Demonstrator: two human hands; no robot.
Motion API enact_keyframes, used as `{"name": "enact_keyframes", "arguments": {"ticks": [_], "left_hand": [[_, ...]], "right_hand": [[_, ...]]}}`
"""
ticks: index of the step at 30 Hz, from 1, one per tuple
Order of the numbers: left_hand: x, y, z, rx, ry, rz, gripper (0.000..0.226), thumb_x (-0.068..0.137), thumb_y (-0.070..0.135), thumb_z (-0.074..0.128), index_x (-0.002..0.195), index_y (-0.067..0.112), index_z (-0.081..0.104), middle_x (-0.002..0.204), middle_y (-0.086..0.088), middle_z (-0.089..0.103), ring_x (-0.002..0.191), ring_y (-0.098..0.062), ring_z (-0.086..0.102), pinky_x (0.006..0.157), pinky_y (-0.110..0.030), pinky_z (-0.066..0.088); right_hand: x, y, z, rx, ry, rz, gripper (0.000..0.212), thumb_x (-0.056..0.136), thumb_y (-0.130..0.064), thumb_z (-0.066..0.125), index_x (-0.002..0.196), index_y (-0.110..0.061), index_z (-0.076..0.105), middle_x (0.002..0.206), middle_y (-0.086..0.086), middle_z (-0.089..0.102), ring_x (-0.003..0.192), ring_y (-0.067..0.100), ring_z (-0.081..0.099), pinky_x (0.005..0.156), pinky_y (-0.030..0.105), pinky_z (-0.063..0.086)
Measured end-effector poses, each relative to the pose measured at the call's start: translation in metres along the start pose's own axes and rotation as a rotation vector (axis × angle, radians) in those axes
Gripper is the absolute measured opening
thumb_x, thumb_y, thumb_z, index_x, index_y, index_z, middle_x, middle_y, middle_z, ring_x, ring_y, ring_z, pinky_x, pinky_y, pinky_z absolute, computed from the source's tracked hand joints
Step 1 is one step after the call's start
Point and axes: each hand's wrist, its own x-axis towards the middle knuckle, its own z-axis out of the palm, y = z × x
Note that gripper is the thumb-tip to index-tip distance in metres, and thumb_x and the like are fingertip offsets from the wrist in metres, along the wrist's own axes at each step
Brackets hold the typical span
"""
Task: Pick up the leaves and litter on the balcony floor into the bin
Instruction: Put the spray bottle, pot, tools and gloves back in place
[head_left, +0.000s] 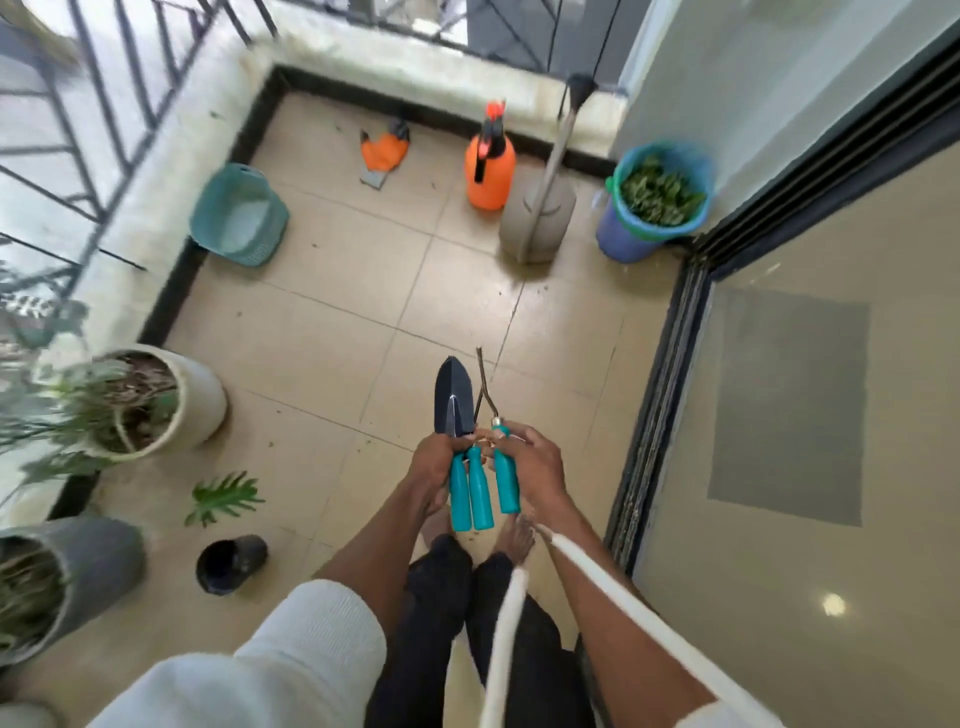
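Your left hand (441, 462) grips two teal tool handles (470, 491), trowel blade (453, 397) pointing away. Right hand (530, 462) holds a third teal-handled tool (505, 480) just beside. Leaf-filled blue bin (652, 208) sits far ahead-right of your fingers; small leaf bits (314, 244) scattered on the floor.

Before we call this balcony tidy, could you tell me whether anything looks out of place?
Yes. An orange glove lies crumpled on the tiles near the far wall, a small black pot lies tipped on its side at the near left, and bits of leaf litter dot the floor.
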Motion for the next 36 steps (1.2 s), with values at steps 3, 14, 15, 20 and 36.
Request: {"name": "enact_keyframes", "arguments": {"ticks": [3, 14, 15, 20, 36], "left_hand": [[-0.086, 0.032, -0.002, -0.043, -0.042, 0.06, 0.022, 0.093, 0.006, 0.057, 0.11, -0.001, 0.069, 0.105, -0.013, 0.074, 0.088, -0.027, 0.071, 0.08, -0.036, 0.058], [-0.248, 0.083, -0.014, -0.191, -0.116, 0.251, 0.019, 0.087, 0.008, 0.068, 0.104, 0.0, 0.066, 0.096, -0.018, 0.069, 0.087, -0.031, 0.067, 0.089, -0.045, 0.056], [-0.252, 0.085, -0.018, -0.204, -0.117, 0.262, 0.025, 0.084, 0.01, 0.072, 0.106, 0.0, 0.066, 0.097, -0.018, 0.069, 0.088, -0.032, 0.067, 0.09, -0.046, 0.056], [-0.255, 0.115, -0.035, -0.237, -0.093, 0.342, 0.046, 0.078, 0.016, 0.08, 0.117, 0.001, 0.062, 0.109, -0.022, 0.068, 0.095, -0.037, 0.069, 0.09, -0.052, 0.055], [-0.2, 0.336, -0.174, 0.123, -0.292, 0.259, 0.062, 0.069, 0.009, 0.076, 0.125, -0.004, 0.055, 0.121, -0.025, 0.063, 0.111, -0.036, 0.061, 0.102, -0.046, 0.046]], "right_hand": [[-0.071, -0.044, 0.002, -0.084, -0.011, -0.054, 0.018, 0.079, -0.014, 0.071, 0.095, -0.021, 0.071, 0.094, 0.006, 0.074, 0.091, 0.029, 0.07, 0.085, 0.047, 0.059], [-0.205, -0.122, 0.026, -0.185, -0.165, -0.218, 0.018, 0.08, 0.0, 0.073, 0.095, -0.009, 0.07, 0.097, 0.009, 0.072, 0.091, 0.024, 0.068, 0.082, 0.035, 0.057], [-0.21, -0.127, 0.03, -0.196, -0.185, -0.236, 0.018, 0.08, -0.001, 0.074, 0.096, -0.009, 0.071, 0.097, 0.008, 0.073, 0.092, 0.024, 0.068, 0.08, 0.033, 0.058], [-0.211, -0.159, 0.051, -0.306, -0.293, -0.295, 0.021, 0.084, -0.003, 0.073, 0.103, -0.009, 0.071, 0.099, 0.007, 0.072, 0.09, 0.022, 0.069, 0.067, 0.023, 0.054], [-0.132, -0.332, 0.249, -0.096, -0.701, 0.185, 0.056, 0.084, -0.041, 0.075, 0.117, -0.001, 0.054, 0.113, 0.023, 0.064, 0.1, 0.035, 0.065, 0.083, 0.045, 0.056]]}}
